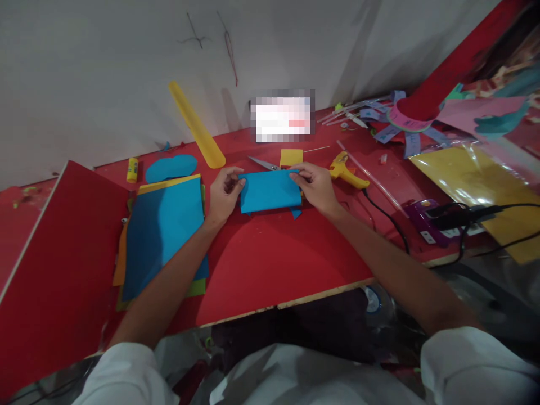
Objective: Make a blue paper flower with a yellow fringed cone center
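A blue folded sheet [269, 191] lies on the red table [270, 264] between my hands. My left hand [223, 193] pinches its left edge with fingers curled. My right hand [315, 187] pinches its upper right corner, thumb and fingers pressed together. A small blue scrap pokes out under the sheet's lower right corner. Scissors [264, 163] and a yellow square of paper [291, 157] lie just behind the sheet.
A stack of blue, yellow and orange sheets [164, 230] lies to the left beside a red board [63, 264]. A yellow glue gun [346, 171] with a black cord lies right of my hand. A glue stick [132, 169], blue oval cutout [171, 167], power strip [428, 220] and yellow foil [476, 185] surround.
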The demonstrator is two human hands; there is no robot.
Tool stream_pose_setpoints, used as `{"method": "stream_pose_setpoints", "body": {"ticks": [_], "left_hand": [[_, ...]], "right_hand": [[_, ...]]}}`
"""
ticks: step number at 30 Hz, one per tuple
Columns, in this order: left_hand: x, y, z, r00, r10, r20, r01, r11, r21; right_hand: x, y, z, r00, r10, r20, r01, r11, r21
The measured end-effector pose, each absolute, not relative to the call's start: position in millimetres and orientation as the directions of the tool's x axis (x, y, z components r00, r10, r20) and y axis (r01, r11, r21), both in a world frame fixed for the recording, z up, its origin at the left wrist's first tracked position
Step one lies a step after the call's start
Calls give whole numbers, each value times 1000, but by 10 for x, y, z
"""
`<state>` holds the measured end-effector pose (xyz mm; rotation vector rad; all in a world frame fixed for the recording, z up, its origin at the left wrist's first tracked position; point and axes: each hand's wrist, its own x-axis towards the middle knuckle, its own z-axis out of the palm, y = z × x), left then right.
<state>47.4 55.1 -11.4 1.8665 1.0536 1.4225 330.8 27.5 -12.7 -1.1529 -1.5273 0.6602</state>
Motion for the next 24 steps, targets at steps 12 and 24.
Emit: {"method": "stream_pose_setpoints", "body": {"ticks": [12,24], "left_hand": [[477,550,-111,139,849,510,233,-529,816],[480,522,-79,162,849,503,258,-529,809]], "right_hand": [[3310,269,-108,33,901,432,334,397,-855],[3298,268,-126,-4,921,389,221,380,-898]]}}
